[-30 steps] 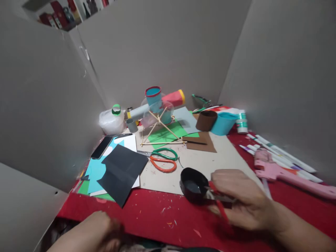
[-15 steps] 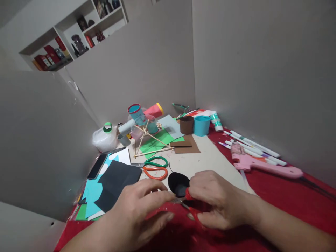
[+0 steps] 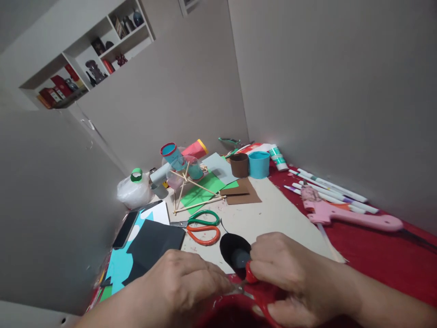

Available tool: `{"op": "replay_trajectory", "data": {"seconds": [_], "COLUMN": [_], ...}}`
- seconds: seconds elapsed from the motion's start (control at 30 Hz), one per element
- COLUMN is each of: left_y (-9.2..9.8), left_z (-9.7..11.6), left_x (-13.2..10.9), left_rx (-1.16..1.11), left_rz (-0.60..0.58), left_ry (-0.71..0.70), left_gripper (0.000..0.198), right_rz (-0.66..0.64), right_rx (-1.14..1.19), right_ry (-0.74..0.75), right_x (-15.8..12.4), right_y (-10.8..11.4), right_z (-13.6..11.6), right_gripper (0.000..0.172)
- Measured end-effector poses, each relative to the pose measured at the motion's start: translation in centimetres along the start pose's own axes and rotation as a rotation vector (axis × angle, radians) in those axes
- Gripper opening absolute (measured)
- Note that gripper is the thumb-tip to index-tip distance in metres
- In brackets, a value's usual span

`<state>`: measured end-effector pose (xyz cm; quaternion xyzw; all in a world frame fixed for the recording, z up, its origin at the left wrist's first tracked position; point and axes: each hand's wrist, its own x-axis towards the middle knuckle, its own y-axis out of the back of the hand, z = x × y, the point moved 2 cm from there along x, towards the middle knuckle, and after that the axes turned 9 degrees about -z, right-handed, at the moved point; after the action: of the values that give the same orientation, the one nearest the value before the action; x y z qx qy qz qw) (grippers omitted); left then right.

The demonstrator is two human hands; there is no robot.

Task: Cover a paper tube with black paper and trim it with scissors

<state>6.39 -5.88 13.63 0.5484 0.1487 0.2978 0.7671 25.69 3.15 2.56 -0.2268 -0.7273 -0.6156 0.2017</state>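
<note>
One curled right hand [image 3: 283, 275] gripping red-handled metal scissors [image 3: 251, 273], left hand [image 3: 193, 279] bending half-closed at their left end, hold unclear, round black cup [image 3: 235, 253] showing just beyond.

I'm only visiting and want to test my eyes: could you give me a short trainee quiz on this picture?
1. Which hand holds the red scissors?
2. True or false: the pink glue gun lies to the right of the phone.
3. The other scissors have handles that are: (a) both black, (b) one green and one orange, (c) both yellow?

Key: 1. the right hand; 2. true; 3. b.
</note>
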Motion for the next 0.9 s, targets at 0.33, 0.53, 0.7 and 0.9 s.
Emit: {"op": "replay_trajectory", "data": {"seconds": [0.33, 0.53, 0.7, 0.9], "left_y": [0.5, -0.1, -0.6, -1.2], "left_z": [-1.4, -0.9, -0.9, -0.4], "left_x": [-1.2, -1.2, -0.9, -0.9], "left_rx": [-0.264, -0.249, -0.22, -0.324], "left_rz": [0.146, -0.011, 0.014, 0.049], "left_ry": [0.088, 0.082, 0.089, 0.224], "left_gripper": [0.028, 0.034, 0.022, 0.015], "right_rz": [-0.005, -0.03, -0.06, -0.052], "right_rx": [0.068, 0.194, 0.225, 0.175], "right_ry": [0.001, -0.018, -0.011, 0.007], "right_x": [0.2, 0.5, 0.5, 0.2], "right_y": [0.1, 0.2, -0.1, -0.4], "right_z": [0.0, 0.3, 0.1, -0.1], "right_gripper": [0.023, 0.033, 0.032, 0.029]}}
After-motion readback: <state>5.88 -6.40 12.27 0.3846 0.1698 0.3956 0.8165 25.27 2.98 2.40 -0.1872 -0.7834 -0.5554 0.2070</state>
